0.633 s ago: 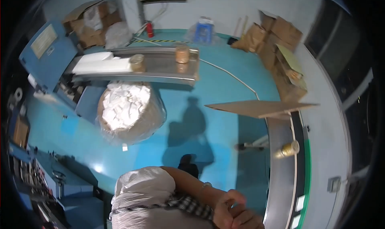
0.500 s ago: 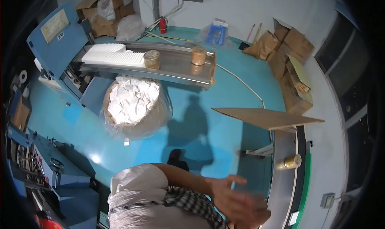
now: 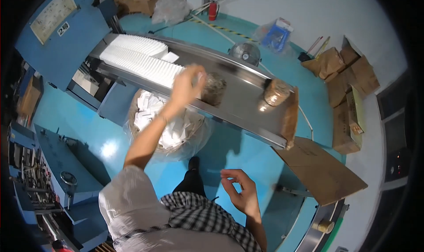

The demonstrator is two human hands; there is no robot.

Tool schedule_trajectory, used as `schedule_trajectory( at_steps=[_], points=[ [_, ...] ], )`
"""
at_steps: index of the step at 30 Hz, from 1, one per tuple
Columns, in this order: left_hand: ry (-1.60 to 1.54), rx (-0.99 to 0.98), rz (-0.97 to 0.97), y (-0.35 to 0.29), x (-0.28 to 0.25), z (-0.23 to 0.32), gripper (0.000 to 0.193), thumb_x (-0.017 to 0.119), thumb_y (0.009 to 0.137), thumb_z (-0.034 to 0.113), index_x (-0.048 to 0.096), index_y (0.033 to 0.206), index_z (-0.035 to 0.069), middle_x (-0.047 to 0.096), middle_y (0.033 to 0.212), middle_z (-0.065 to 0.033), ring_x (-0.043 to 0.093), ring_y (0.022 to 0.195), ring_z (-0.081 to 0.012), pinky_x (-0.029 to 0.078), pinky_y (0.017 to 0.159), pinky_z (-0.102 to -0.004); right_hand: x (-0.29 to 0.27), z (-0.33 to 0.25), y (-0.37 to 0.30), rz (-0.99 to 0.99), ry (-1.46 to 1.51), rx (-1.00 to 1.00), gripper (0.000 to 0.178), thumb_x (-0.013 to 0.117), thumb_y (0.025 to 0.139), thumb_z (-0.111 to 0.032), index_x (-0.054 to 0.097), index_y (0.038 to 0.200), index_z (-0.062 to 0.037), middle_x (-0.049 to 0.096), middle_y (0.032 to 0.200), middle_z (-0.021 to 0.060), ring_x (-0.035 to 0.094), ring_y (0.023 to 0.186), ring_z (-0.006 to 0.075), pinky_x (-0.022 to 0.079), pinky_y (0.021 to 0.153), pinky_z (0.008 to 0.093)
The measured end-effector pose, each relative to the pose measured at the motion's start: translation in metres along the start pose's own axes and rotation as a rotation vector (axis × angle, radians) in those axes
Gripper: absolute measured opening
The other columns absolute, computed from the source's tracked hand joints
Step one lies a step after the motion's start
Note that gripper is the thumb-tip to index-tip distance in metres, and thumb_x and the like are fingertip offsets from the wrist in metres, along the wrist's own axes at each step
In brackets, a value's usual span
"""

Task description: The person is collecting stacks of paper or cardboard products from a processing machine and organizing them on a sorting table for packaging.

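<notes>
My left hand [image 3: 187, 88] reaches over the metal trough [image 3: 247, 93], beside the front end of a long row of thin white stacked pieces [image 3: 141, 66]. Its fingers are curled and smeared by motion, so their grip does not show clearly. Just right of it a brownish, see-through-looking cylinder [image 3: 215, 89] stands in the trough, touching or very near the hand. A second wrapped orange-brown cylinder [image 3: 277, 92] stands near the trough's right end. In front of my body my right hand [image 3: 240, 192] is raised, fingers bent, thumb apart, with nothing in it.
Below the trough stands a plastic-lined bin [image 3: 187, 141] of white scraps. A blue machine [image 3: 66, 35] adjoins the trough's left end. At right are a cardboard sheet [image 3: 322, 170] and another bench with a yellowish roll [image 3: 326, 226]. A round fan [image 3: 245, 53] stands behind the trough.
I have moved nearer the trough. My left arm has swung from the lower right up to the white row. My right hand now shows separately, lower right of centre.
</notes>
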State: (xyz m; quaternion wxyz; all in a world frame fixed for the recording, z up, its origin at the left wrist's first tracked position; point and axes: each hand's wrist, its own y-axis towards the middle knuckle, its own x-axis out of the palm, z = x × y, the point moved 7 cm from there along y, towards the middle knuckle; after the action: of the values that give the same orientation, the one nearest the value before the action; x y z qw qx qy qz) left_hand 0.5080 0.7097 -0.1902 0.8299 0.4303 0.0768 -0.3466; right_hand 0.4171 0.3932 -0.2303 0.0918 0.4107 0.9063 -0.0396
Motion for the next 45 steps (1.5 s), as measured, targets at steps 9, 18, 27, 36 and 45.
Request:
schedule_trajectory(
  at_steps=[9, 18, 27, 36, 45],
  points=[
    [0.955, -0.5, -0.772, 0.099, 0.018, -0.291, 0.038, 0.078, 0.073, 0.027, 0.075, 0.105, 0.005, 0.072, 0.115, -0.0149, 0.069, 0.108, -0.0331, 0.055, 0.093, -0.0399, -0.034, 0.02, 0.12, 0.264, -0.154, 0.115, 0.019, 0.066, 0.096, -0.011, 0.066, 0.113, -0.0027, 0.066, 0.097, 0.0047, 0.061, 0.09, 0.0118, 0.05, 0.078, 0.0265],
    [0.898, -0.534, -0.791, 0.112, 0.013, -0.261, 0.042, 0.073, 0.08, 0.017, 0.064, 0.12, 0.006, 0.069, 0.121, -0.0143, 0.067, 0.112, -0.0303, 0.056, 0.09, -0.0408, -0.185, 0.051, 0.229, 0.66, -0.899, -0.052, 0.058, 0.07, 0.094, -0.025, 0.047, 0.142, -0.0013, 0.053, 0.134, 0.0205, 0.055, 0.119, 0.0336, 0.045, 0.102, 0.043],
    [0.572, -0.471, -0.474, 0.094, -0.035, -0.28, 0.039, 0.069, 0.08, 0.009, 0.051, 0.114, 0.005, 0.069, 0.099, -0.0243, 0.068, 0.093, -0.0439, 0.055, 0.081, -0.0497, -0.187, 0.095, 0.34, 0.35, -0.705, 0.211, 0.091, 0.063, 0.09, -0.062, 0.037, 0.149, 0.0013, 0.048, 0.145, 0.0269, 0.045, 0.137, 0.0372, 0.034, 0.114, 0.0408],
    [0.993, -0.499, -0.213, 0.094, -0.048, -0.263, 0.016, 0.061, 0.08, 0.01, 0.071, 0.092, 0.007, 0.07, 0.094, -0.013, 0.067, 0.093, -0.029, 0.041, 0.087, -0.0458, -0.012, 0.054, 0.459, -0.024, -0.646, 0.009, 0.087, 0.073, 0.078, -0.065, 0.056, 0.115, 0.0117, 0.067, 0.102, 0.0324, 0.067, 0.095, 0.0465, 0.053, 0.083, 0.0472],
    [0.974, -0.395, -0.206, 0.079, -0.046, -0.251, 0.018, 0.066, 0.084, 0.022, 0.069, 0.097, 0.01, 0.07, 0.093, -0.0104, 0.065, 0.095, -0.0287, 0.037, 0.087, -0.0476, 0.124, 0.062, 0.515, -0.266, -0.134, -0.314, 0.056, 0.073, 0.088, -0.046, 0.062, 0.114, 0.003, 0.069, 0.094, 0.0163, 0.067, 0.086, 0.0236, 0.053, 0.075, 0.0354]
  ],
)
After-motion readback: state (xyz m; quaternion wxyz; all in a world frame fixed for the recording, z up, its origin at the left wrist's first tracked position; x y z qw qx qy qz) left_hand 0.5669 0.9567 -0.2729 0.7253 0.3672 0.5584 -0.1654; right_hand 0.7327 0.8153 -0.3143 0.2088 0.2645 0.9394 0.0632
